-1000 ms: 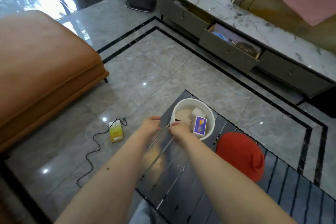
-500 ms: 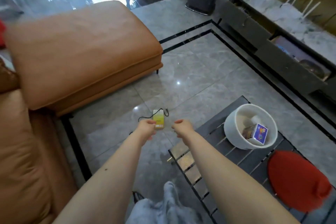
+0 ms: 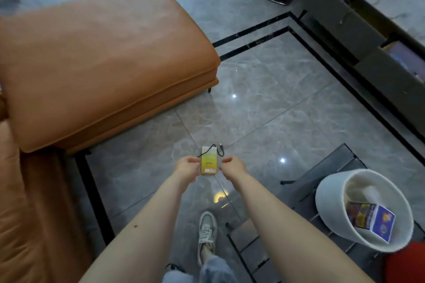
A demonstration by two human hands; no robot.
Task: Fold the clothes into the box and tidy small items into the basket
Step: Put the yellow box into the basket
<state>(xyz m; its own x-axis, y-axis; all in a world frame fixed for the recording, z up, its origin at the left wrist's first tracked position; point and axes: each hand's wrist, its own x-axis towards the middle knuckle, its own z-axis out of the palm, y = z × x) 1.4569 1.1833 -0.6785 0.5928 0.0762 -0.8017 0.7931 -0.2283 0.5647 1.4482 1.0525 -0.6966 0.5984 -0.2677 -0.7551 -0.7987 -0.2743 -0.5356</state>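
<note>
Both hands, left (image 3: 187, 166) and right (image 3: 232, 166), loosely curled and empty either side of the pack (image 3: 209, 161), looks light and stiff, so I'd pinch its long edges and mind the cable (image 3: 212, 146).

floor (image 3: 264, 103): polished stone-look tile, grey and veined, glossy enough to mirror lights
ottoman (image 3: 99, 57): orange leather-like cover, smooth, soft sheen, stitched seams
basket (image 3: 331, 200): white, matt, looks like plastic
box in basket (image 3: 377, 220): printed card, slightly glossy
low table (image 3: 305, 193): dark slats, matt
yellow packet (image 3: 208, 162): smooth, glossy printed face
shoe (image 3: 207, 232): pale fabric or leather, matt, laced
cabinet top (image 3: 391, 0): marble-look, smooth
trousers (image 3: 213, 269): blue denim cloth
</note>
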